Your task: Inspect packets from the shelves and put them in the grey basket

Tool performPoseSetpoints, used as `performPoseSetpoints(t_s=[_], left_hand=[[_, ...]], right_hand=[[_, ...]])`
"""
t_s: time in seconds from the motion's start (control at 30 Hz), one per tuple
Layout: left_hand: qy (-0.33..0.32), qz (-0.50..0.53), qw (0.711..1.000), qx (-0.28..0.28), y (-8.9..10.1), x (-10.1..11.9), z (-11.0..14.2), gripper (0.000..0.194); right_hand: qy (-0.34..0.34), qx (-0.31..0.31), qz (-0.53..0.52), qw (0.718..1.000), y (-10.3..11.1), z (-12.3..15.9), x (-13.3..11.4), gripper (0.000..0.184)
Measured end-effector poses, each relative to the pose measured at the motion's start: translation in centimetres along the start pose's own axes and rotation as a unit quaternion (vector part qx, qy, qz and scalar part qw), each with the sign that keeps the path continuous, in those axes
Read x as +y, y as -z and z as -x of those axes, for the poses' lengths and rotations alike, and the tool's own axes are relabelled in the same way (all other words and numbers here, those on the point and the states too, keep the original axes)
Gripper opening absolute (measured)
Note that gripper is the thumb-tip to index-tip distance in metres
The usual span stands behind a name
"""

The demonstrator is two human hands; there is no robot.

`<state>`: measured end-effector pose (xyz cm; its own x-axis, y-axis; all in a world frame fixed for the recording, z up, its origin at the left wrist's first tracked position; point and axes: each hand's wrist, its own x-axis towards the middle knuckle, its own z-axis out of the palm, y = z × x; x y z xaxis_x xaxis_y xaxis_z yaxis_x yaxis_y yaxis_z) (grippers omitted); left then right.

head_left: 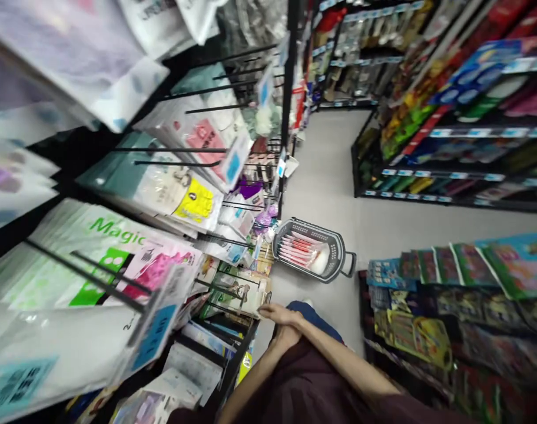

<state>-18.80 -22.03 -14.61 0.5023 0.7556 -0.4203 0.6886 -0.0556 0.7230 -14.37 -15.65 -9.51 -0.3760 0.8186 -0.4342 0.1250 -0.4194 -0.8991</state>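
Observation:
My right hand reaches across in front of my body, its fingers stretched out to the left, with nothing visible in them. Just beyond its fingertips hangs a clear-wrapped pack with a cartoon figure; whether they touch I cannot tell. My left hand is up against my right wrist, partly covered by it, and its fingers are hidden. On the floor ahead stands a grey shopping basket with its handle out to the right. Inside it lie several red-and-white packets and a white rounded item.
A rack on the left holds hanging packs, among them a green-and-white "Magic" pack and a pack with a yellow print. Metal hooks stick out into the aisle. Shelves and hanging goods line the right.

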Motion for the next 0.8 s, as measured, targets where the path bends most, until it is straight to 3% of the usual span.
performPoseSetpoints(t_s=[0.07,0.13,0.27,0.33,0.43,0.6,0.7,0.8], left_hand=[[-0.017,-0.018,1.000,-0.011,0.1,0.4,-0.1,0.028],[-0.036,-0.041,0.998,-0.018,0.2,0.6,-0.2,0.029],[-0.045,-0.063,0.997,-0.001,1.0,0.0,-0.5,0.032],[-0.043,-0.056,0.997,-0.004,1.8,-0.7,-0.8,0.029],[-0.039,-0.048,0.998,-0.030,3.2,-1.9,-1.3,0.027],[-0.007,-0.007,0.999,-0.043,4.9,-3.0,-1.8,0.030],[0.007,0.023,0.998,-0.054,5.3,-3.5,-2.1,0.032],[0.024,0.045,0.997,-0.059,5.3,-4.2,-2.2,0.033]], right_hand=[[-0.054,0.093,-0.074,0.991,4.4,2.1,1.7,0.019],[-0.094,0.197,-0.149,0.964,9.3,3.9,3.6,0.019],[-0.131,0.404,-0.254,0.869,18.9,7.7,8.0,0.016],[-0.134,0.466,-0.281,0.828,22.1,10.1,10.1,0.016],[-0.148,0.502,-0.290,0.801,23.8,13.7,12.5,0.016],[-0.236,0.468,-0.257,0.812,22.4,18.3,15.8,0.016],[-0.285,0.445,-0.214,0.822,22.8,19.5,17.3,0.017],[-0.320,0.425,-0.169,0.830,24.7,19.1,18.1,0.017]])
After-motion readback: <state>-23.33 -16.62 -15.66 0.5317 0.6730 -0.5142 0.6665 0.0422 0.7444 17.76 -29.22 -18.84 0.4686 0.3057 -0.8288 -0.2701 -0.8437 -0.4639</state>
